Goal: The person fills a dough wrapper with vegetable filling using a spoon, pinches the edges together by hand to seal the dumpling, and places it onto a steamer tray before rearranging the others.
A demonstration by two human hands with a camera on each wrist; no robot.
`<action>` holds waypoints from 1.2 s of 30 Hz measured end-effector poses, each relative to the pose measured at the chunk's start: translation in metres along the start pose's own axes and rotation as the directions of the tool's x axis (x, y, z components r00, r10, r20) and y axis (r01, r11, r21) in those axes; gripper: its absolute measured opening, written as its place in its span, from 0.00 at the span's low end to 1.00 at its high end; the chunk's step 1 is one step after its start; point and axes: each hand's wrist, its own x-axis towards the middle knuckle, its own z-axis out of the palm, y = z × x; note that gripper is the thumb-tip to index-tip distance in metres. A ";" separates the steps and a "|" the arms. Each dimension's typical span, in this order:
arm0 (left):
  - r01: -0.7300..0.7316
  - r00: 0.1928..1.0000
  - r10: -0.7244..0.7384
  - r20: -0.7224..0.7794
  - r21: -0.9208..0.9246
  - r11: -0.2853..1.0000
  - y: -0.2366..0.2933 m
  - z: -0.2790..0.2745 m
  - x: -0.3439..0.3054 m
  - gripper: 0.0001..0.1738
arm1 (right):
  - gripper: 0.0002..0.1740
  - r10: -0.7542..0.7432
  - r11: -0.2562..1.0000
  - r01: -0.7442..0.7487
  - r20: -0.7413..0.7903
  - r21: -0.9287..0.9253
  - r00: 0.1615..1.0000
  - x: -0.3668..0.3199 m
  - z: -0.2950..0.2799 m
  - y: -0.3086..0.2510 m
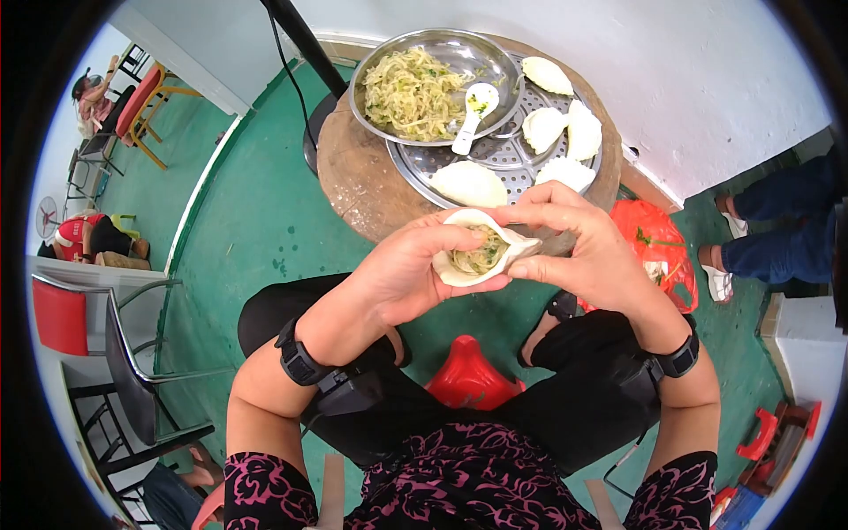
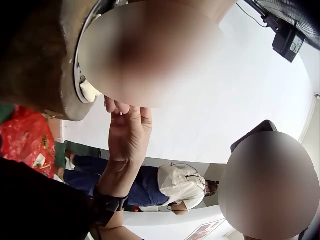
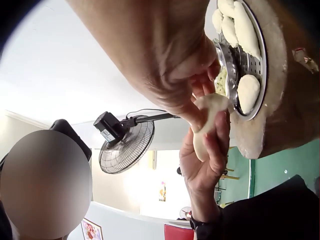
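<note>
A half-folded dumpling (image 1: 455, 276), its pale wrapper open over shredded filling (image 1: 481, 256), is held up in front of the table. My left hand (image 1: 397, 274) cups it from the left, thumb laid over the opening at the filling. From the other side, the thumb and fingers of my right hand (image 1: 583, 252) pinch the wrapper's pleated end. In the right wrist view the dough (image 3: 212, 102) shows between both hands. The left wrist view is blurred around the dumpling, though the right hand (image 2: 129, 140) shows there.
On the round wooden table (image 1: 349, 177), a metal bowl (image 1: 503, 79) of filling with a white spoon (image 1: 468, 132) overlaps a perforated steamer tray (image 1: 508, 155) bearing several folded dumplings (image 1: 468, 183). A red plastic bag (image 1: 640, 225) lies right; a red stool (image 1: 468, 380) stands between the knees.
</note>
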 end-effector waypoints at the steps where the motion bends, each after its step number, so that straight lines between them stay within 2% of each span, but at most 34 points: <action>1: 0.005 1.000 -0.005 -0.013 -0.009 1.000 0.000 0.000 0.001 0.20 | 0.27 0.003 1.000 -0.003 0.016 -0.003 1.000 0.000 -0.001 -0.001; 3: 0.009 1.000 -0.009 -0.007 -0.024 1.000 -0.001 -0.002 0.002 0.20 | 0.27 0.012 1.000 -0.012 0.049 -0.009 0.999 0.001 -0.003 -0.004; 5: 0.012 0.999 -0.011 0.033 -0.032 0.999 -0.003 -0.006 0.004 0.21 | 0.27 -0.005 0.998 0.005 0.005 -0.060 1.000 0.001 0.005 -0.002; 9: 0.037 0.999 -0.038 -0.005 -0.039 0.999 -0.004 0.002 0.003 0.20 | 0.27 -0.030 0.991 0.028 -0.013 -0.129 0.999 0.000 0.009 0.003; 15: 0.021 1.000 -0.020 -0.020 0.029 0.999 -0.006 0.002 0.003 0.19 | 0.24 0.000 0.999 -0.001 -0.018 -0.051 1.000 -0.001 0.010 0.004; 18: 0.029 0.999 -0.027 -0.047 0.060 0.998 -0.007 0.004 0.003 0.18 | 0.22 -0.053 0.998 0.051 -0.058 -0.036 0.997 -0.001 0.011 0.006; 21: 0.021 0.998 -0.016 -0.068 0.066 0.998 -0.007 0.003 0.002 0.17 | 0.22 0.002 1.000 -0.001 -0.058 0.011 0.998 -0.001 0.013 0.004; 24: 0.011 0.998 -0.007 -0.069 0.055 0.998 -0.008 0.003 0.003 0.17 | 0.21 0.001 0.999 -0.002 -0.040 -0.047 0.999 -0.001 0.011 0.000; 30: 0.044 0.998 -0.043 -0.037 0.031 0.999 -0.005 0.003 0.002 0.19 | 0.16 -0.054 0.998 0.052 -0.100 -0.024 0.993 -0.001 0.014 0.006; 33: 0.055 0.998 -0.055 0.014 -0.039 0.998 -0.003 0.001 0.003 0.21 | 0.12 -0.144 0.980 0.124 -0.129 -0.156 0.981 0.000 0.013 0.006; 36: 0.047 0.999 -0.045 0.028 -0.064 0.997 -0.002 0.000 0.002 0.24 | 0.09 -0.184 0.966 0.151 -0.146 -0.212 0.972 -0.001 0.014 0.005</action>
